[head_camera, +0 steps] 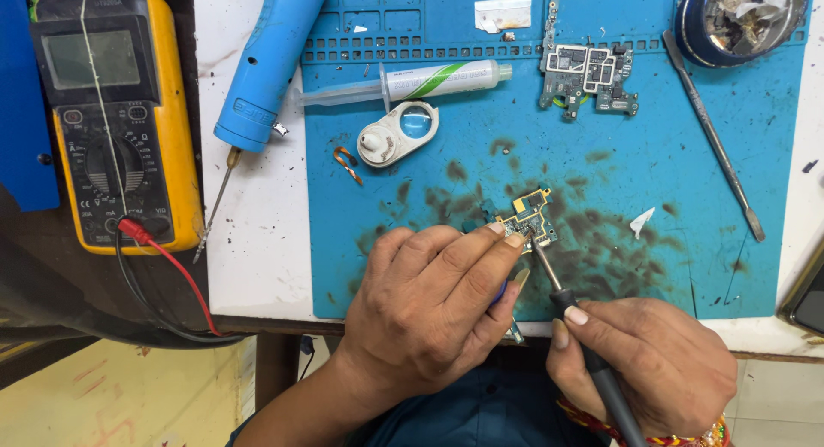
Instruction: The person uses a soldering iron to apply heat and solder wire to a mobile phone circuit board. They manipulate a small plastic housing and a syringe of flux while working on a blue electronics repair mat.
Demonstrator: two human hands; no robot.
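A small green and gold circuit board (525, 213) lies on the stained blue work mat (669, 155). My left hand (429, 305) pins it down with its fingertips on the board's near edge; something blue shows under the fingers. My right hand (644, 361) grips a black-handled soldering iron (571, 305), whose metal tip touches the board beside my left fingertips.
A larger circuit board (588, 78) sits at the mat's far side. A syringe of paste (412, 82), a small white loupe (396, 133), a metal spudger (712, 133) and a round blue tin (738, 18) lie on the mat. A yellow multimeter (112, 112) and a blue tool (266, 65) are at left.
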